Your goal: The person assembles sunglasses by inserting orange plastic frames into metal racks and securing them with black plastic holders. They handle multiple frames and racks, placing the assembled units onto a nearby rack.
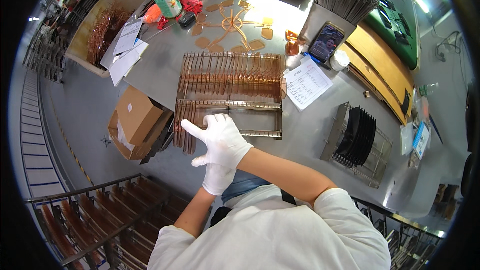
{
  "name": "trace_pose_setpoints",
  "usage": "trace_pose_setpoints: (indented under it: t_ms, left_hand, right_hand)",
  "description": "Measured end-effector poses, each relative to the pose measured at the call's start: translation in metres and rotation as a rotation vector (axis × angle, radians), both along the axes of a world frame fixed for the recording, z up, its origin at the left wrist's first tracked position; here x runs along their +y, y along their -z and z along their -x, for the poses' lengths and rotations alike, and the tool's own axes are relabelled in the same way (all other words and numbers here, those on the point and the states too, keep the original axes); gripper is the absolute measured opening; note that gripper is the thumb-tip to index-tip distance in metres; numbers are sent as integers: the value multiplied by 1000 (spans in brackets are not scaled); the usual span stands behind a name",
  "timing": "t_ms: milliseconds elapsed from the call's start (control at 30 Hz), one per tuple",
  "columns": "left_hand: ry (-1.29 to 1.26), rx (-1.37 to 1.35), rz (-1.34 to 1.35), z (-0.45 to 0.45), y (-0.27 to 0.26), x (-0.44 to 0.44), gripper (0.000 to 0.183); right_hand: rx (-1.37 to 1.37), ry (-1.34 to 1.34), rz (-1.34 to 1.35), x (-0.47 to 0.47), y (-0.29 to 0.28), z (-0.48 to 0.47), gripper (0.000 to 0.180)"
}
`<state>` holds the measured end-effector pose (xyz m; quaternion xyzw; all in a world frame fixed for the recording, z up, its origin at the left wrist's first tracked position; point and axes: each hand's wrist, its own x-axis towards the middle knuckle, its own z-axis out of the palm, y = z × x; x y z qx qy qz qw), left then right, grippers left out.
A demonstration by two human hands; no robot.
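My right hand (pixel 228 142), in a white glove, lies across my left hand (pixel 218 180), also gloved in white. The two overlap, and much of the left hand is hidden. One gloved finger points out to the left, while others are curled; no object shows in either hand. Just beyond them a slotted metal rack (pixel 258 134) lies on the steel table. Its far row is filled with amber translucent plastic eyewear pieces (pixel 232 78). Several similar pieces (pixel 185 131) stand in the near row's left end, beside the outstretched finger.
An amber moulded sprue (pixel 232 24) lies behind the rack. To the right are a printed sheet (pixel 308 83), a phone (pixel 326 42) and a rack of black pieces (pixel 356 137). Cardboard boxes (pixel 137 120) stand left; a loaded metal trolley (pixel 101 217) is at lower left.
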<state>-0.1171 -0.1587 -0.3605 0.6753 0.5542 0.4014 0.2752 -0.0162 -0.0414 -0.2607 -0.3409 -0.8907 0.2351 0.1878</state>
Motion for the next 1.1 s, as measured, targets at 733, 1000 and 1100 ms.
trace_pose_setpoints:
  t_ms: [733,1000,1100]
  left_hand:
    - [38,427,-444,-31,-70,76,40]
    - [52,480,-327,-32,-61,88,43]
    - [48,483,-322,-30,-56,89,45]
  right_hand:
    - [215,153,-90,160,-73,26,31]
    - [-527,467,-62,343,-3,6,22]
    - [-621,519,-33,365,18,1,23]
